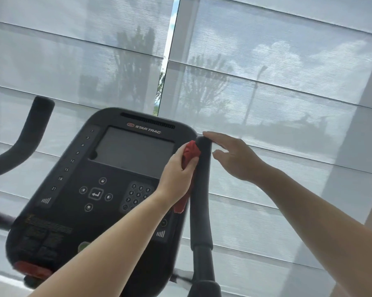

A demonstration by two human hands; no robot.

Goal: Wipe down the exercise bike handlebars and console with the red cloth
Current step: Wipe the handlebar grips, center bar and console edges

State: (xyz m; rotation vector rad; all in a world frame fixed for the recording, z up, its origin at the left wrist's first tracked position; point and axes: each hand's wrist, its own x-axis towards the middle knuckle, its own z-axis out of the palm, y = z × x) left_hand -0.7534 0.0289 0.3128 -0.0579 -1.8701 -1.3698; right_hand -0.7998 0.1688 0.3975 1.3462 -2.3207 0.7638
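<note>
The black console point(107, 179) of the exercise bike fills the lower left, with a grey screen and a keypad. The right handlebar point(201, 200) rises upright beside it. My left hand point(177, 176) grips the red cloth point(190, 154) and presses it against the left side of that bar near its top; a tail of cloth hangs below my wrist. My right hand point(234, 156) hovers at the bar's right side, fingers straight and spread, one fingertip touching the bar's cap. The left handlebar point(28, 136) curves up at the far left, untouched.
Translucent grey window blinds point(266, 61) cover the whole background behind the bike. A red knob point(31, 270) sits under the console's lower left edge.
</note>
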